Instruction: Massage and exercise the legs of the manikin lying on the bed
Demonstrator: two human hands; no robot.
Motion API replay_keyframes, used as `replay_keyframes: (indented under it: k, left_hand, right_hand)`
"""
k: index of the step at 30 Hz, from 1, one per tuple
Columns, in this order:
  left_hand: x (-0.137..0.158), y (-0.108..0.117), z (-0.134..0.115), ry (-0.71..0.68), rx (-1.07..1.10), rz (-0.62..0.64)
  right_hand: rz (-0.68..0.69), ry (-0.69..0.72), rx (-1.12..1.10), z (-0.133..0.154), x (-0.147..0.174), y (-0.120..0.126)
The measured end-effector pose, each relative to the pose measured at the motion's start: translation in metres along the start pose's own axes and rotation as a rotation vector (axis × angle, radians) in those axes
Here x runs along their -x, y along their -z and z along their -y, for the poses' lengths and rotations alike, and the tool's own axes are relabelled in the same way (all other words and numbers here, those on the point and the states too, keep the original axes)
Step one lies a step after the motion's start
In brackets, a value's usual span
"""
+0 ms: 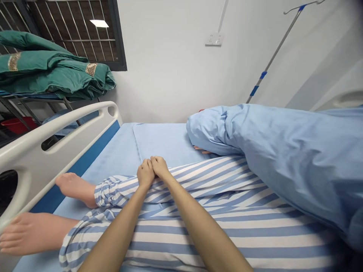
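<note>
under left hand [146, 173] and right hand [159, 166] lies the far striped trouser leg [195, 175]

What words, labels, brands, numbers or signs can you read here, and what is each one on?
None that I can read.
Green bedding: the patterned bands on it are too small to tell whether they hold lettering.
Wall socket: no readable label.
Bed rail: no readable mark.
Striped trousers: only stripes show, no lettering.
</note>
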State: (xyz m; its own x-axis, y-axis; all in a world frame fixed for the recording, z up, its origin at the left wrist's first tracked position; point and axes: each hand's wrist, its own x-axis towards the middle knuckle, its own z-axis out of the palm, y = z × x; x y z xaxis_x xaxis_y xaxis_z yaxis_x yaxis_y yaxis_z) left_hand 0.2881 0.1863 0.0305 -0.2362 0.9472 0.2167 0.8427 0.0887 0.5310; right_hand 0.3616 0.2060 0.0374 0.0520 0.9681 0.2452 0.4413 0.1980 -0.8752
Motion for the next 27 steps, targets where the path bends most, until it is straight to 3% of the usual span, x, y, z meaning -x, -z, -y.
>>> replay_keyframes:
  k: [6, 11, 18, 21, 27]
  left_hand:
    - [0.001, -0.005, 0.001, 0.004, -0.017, 0.018]
    - [-0.001, -0.008, 0.0, -0.021, -0.047, 0.021]
    - [-0.003, -0.007, -0.003, -0.062, -0.068, 0.065]
    - [-0.014, -0.005, -0.015, -0.051, 0.02, 0.095]
    - [-0.018, -0.019, -0.041, 0.028, 0.331, -0.002]
  right_hand:
    - [-0.043, 0.143, 0.087, -0.009, 0.004, 0.018]
    - [-0.097, 0.119, 0.046, -0.029, 0.007, 0.017]
    - [-0.111, 0.084, -0.093, -0.029, 0.005, 0.022]
    - [-0.132, 0.069, -0.133, -0.028, 0.005, 0.022]
    - [-0.161, 0.048, -0.259, -0.03, 0.002, 0.023]
